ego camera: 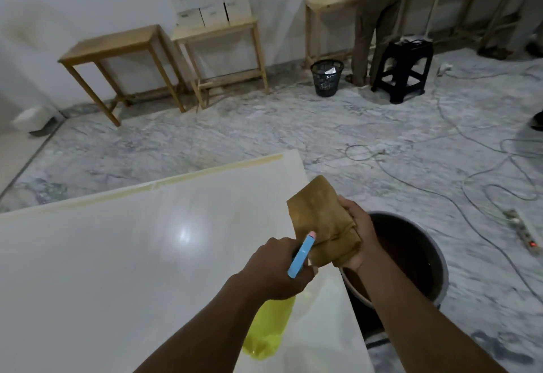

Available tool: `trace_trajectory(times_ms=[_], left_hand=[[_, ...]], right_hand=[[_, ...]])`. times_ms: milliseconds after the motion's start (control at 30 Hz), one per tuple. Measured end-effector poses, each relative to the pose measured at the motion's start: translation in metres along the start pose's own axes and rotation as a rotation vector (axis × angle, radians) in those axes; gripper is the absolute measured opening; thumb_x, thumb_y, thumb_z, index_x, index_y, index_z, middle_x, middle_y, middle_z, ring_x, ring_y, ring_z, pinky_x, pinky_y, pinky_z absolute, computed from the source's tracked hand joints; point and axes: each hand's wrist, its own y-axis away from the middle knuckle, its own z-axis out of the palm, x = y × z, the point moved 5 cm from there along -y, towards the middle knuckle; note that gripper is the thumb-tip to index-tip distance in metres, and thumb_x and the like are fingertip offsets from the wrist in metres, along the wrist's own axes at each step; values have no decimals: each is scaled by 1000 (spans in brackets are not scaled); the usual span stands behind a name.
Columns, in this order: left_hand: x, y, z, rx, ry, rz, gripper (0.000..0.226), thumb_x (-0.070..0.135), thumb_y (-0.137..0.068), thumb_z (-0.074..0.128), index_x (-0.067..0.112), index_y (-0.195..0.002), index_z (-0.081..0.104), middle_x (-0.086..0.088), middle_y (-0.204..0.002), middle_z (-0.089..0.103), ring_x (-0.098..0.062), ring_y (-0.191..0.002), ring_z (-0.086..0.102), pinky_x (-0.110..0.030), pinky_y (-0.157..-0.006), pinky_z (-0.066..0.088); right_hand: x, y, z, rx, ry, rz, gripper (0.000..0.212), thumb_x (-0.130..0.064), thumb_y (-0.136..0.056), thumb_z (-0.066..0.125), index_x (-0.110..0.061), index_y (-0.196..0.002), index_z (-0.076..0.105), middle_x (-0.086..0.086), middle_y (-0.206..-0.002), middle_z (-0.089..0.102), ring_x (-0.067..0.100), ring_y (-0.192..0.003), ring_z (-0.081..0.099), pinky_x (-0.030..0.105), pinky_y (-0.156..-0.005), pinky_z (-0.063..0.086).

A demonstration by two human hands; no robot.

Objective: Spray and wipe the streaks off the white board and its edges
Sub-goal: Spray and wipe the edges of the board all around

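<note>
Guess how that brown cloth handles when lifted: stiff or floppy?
Probably floppy: the brown cloth folds and creases where the right hand bunches it. Its free corner stands up over the white board, so it may have some body, perhaps from damp. Likely light: one hand holds it.

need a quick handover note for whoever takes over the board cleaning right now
Left hand: grip shut on the spray bottle, blue nozzle aimed at the cloth.
Right hand: grip shut on the brown cloth, held above the white board's right edge.
Bucket sits on the floor beside that edge.
Done: cannot tell.
Left: yellowish streak along the far edge; wipe surface and edges.
</note>
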Motion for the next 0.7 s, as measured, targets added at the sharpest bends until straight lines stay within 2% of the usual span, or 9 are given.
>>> trace_trajectory(times_ms=[133,167,233,300,400,467,533,600,700], left_hand=[[-26,-39,-43,162,77,16,27,47,-96,71,24,-93,56,9,-81,60,-11,-66,52,-20,-62,39],[-34,-48,-51,197,97,9,27,48,-95,72,25,-93,57,10,-79,59,-10,-64,52,-20,-62,39],[-46,-66,-65,236,134,-6,26,48,-94,72,27,-92,56,12,-75,58,-10,-62,53,-20,-61,39],[-56,-85,-74,255,147,-11,25,48,-94,72,29,-91,56,13,-73,57,-10,-61,55,-19,-61,39],[-71,-112,-81,264,158,-9,26,54,-91,68,32,-93,57,14,-75,60,-13,-66,61,-19,-62,43],[-79,-128,-82,277,175,-16,26,57,-89,65,34,-95,57,16,-77,61,-13,-70,64,-18,-64,44],[-86,-146,-81,288,193,-16,27,60,-88,63,36,-97,56,17,-81,63,-12,-72,65,-17,-66,46],[-91,-158,-80,299,194,-6,31,62,-88,60,34,-102,58,18,-87,65,-12,-75,66,-18,-70,49],[-98,-171,-75,296,208,-5,43,64,-88,58,29,-111,64,20,-93,65,-12,-77,66,-18,-73,52]], right_hand=[[-50,-95,17,227,351,-149,40,-43,-94,54,-13,-118,67,12,-102,73,27,-89,69,35,-77,55],[-62,-118,21,295,467,-219,36,-38,-95,53,-15,-121,65,10,-99,71,24,-85,67,34,-75,54],[-84,-156,32,387,657,-367,29,-26,-96,47,-25,-121,63,7,-82,65,19,-64,60,29,-59,50],[-99,-196,41,427,837,-476,36,-23,-95,44,-34,-125,60,4,-82,65,18,-59,58,27,-54,47],[-106,-259,46,412,1123,-547,45,-20,-97,44,-34,-139,51,4,-117,66,20,-87,63,27,-68,44],[-100,-300,45,358,1257,-509,47,-22,-99,45,-29,-145,45,8,-135,58,25,-104,59,30,-82,44],[-89,-337,41,299,1354,-424,49,-32,-100,45,-25,-148,40,13,-147,45,31,-122,52,39,-100,44],[-82,-358,39,301,1386,-375,48,-40,-101,39,-22,-146,41,15,-151,37,34,-131,44,45,-108,38],[-88,-369,35,398,1317,-458,41,-36,-103,33,-27,-138,50,11,-142,50,33,-125,50,43,-102,41]])
